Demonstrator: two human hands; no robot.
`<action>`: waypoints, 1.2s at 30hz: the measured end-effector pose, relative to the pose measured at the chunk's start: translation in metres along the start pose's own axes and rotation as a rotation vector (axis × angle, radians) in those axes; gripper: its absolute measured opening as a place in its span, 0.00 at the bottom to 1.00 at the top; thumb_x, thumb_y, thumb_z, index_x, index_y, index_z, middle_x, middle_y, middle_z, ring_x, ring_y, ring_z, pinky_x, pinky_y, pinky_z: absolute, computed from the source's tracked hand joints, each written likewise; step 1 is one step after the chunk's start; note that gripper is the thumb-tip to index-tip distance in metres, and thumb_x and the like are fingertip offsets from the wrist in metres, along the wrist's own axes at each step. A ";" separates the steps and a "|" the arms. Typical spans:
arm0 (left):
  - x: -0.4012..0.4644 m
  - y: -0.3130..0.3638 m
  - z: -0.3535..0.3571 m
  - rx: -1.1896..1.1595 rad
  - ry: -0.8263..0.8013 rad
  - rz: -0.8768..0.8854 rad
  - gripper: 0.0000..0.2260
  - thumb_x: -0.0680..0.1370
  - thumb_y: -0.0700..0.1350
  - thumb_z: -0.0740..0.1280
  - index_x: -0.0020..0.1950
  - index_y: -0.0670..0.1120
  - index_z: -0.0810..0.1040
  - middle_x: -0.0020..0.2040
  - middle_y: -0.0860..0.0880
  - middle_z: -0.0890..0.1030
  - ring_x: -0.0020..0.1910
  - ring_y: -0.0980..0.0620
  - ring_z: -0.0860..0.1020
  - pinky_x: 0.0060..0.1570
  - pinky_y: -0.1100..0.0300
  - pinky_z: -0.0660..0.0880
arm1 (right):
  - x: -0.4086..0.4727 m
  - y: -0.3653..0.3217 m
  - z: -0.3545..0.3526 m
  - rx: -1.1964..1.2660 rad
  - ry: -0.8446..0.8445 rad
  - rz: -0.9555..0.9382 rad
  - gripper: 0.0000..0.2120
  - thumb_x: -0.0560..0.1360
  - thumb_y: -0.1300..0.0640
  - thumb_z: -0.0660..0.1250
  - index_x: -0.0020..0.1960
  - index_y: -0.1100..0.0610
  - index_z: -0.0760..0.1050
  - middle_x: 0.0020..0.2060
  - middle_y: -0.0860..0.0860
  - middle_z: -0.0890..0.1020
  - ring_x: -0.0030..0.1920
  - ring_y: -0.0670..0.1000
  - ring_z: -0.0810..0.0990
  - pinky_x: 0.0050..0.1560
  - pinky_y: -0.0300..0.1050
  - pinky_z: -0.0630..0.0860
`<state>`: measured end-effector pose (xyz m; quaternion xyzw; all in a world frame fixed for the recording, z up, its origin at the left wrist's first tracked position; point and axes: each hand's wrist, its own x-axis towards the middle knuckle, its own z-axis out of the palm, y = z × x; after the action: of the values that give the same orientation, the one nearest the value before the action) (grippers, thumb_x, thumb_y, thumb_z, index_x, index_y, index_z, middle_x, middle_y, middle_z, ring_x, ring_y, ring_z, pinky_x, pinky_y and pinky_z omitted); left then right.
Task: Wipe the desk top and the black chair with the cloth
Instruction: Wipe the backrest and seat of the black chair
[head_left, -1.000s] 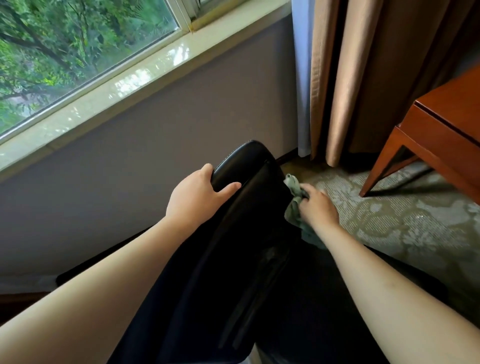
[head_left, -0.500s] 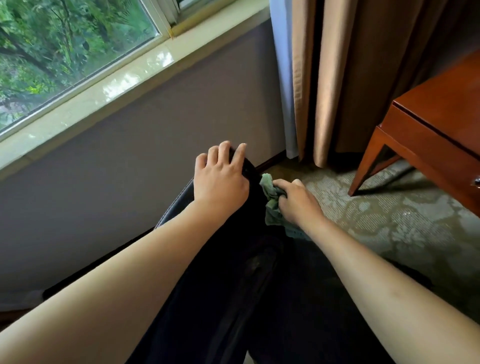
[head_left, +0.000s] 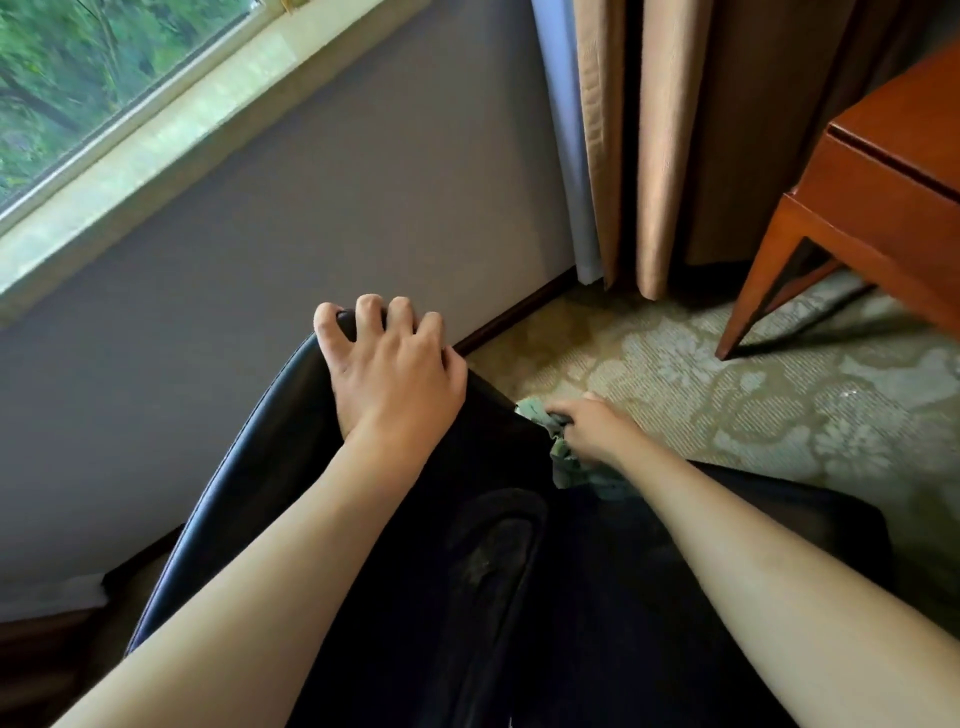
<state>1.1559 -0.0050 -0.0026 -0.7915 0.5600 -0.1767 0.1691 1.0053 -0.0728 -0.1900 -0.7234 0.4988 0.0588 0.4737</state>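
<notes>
The black chair (head_left: 467, 582) fills the lower middle of the head view, its leather back running up toward the wall. My left hand (head_left: 389, 369) grips the top edge of the chair back, fingers curled over it. My right hand (head_left: 597, 428) holds a crumpled green cloth (head_left: 563, 457) against the right side of the chair back, lower down than the left hand. Part of the cloth is hidden under my hand. A corner of the reddish wooden desk (head_left: 883, 182) shows at the right edge.
A grey wall (head_left: 337, 197) with a window sill (head_left: 156, 150) stands just behind the chair. Beige curtains (head_left: 675, 130) hang to the floor in the corner. Patterned green carpet (head_left: 753, 405) lies between chair and desk leg (head_left: 763, 296).
My left hand shifted from gripping the chair top sideways to curling its fingers over the top edge. My right hand slid the cloth down along the chair's right side.
</notes>
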 end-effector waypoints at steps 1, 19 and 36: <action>-0.001 -0.003 0.001 -0.003 0.002 -0.012 0.16 0.80 0.55 0.55 0.48 0.51 0.80 0.50 0.51 0.77 0.61 0.45 0.69 0.69 0.39 0.58 | 0.000 -0.009 -0.006 0.017 -0.013 -0.055 0.30 0.76 0.63 0.56 0.68 0.34 0.74 0.61 0.48 0.71 0.58 0.58 0.78 0.54 0.47 0.75; -0.007 -0.010 0.016 -0.030 0.044 -0.101 0.14 0.78 0.55 0.56 0.44 0.52 0.78 0.48 0.51 0.78 0.61 0.44 0.69 0.68 0.38 0.56 | 0.069 0.031 0.045 -0.104 -0.177 -0.040 0.32 0.78 0.67 0.55 0.73 0.38 0.72 0.74 0.54 0.70 0.66 0.61 0.76 0.64 0.53 0.76; -0.011 -0.010 0.007 -0.125 0.003 -0.074 0.14 0.76 0.52 0.54 0.48 0.51 0.79 0.50 0.50 0.79 0.61 0.43 0.69 0.69 0.39 0.55 | -0.059 -0.067 -0.015 0.425 -0.020 -0.385 0.25 0.74 0.60 0.60 0.64 0.37 0.76 0.57 0.45 0.80 0.59 0.47 0.78 0.65 0.52 0.74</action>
<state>1.1643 0.0089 -0.0047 -0.8205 0.5406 -0.1488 0.1118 1.0224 -0.0412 -0.1067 -0.6888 0.3486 -0.1308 0.6221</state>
